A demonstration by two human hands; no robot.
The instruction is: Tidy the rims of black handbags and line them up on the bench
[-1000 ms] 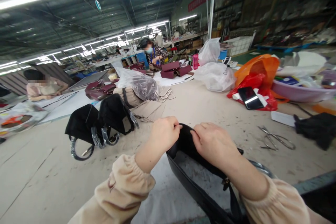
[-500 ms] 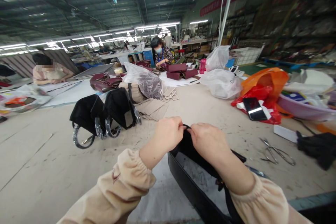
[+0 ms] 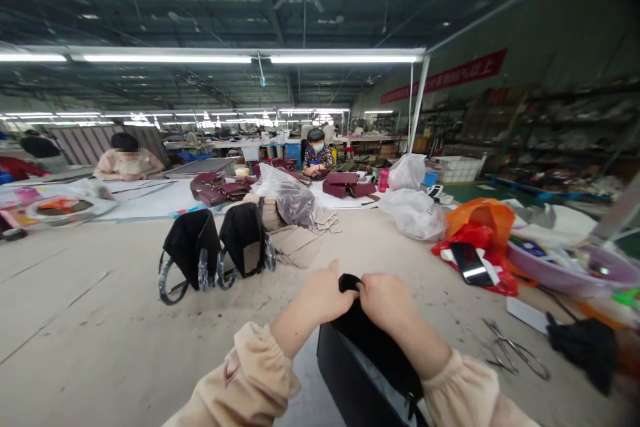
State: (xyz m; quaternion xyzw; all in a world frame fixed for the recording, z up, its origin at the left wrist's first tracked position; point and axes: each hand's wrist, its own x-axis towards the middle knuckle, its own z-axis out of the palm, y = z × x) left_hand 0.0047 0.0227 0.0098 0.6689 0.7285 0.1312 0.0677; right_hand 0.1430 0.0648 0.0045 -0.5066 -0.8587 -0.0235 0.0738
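A black bag [image 3: 345,373] with its mouth open stands at the near edge of the table, its lower part cut off by the frame. At its far end, my left hand [image 3: 323,295] pinches the rim between thumb and fingers. Close beside it, my right hand [image 3: 387,300] grips the same rim, with the forearm over the bag's right side. A metal zip pull [image 3: 411,399] shows near the right wrist. Two more black bags, one on the left [image 3: 191,247] and one on the right [image 3: 243,237], stand farther off with plastic-wrapped handles.
Scissors [image 3: 517,350] and a dark cloth [image 3: 583,343] lie at right. Behind them are a phone [image 3: 471,263], a red plastic bag [image 3: 470,235] and a purple basin [image 3: 560,273]. Beige card pieces [image 3: 295,245] and maroon bags [image 3: 347,185] sit farther back. Co-workers sit across the table.
The view has tilted up, so the table and hands sit lower in the picture. Both hands remain at the bag's far rim, and more of the black inside edge shows between them.
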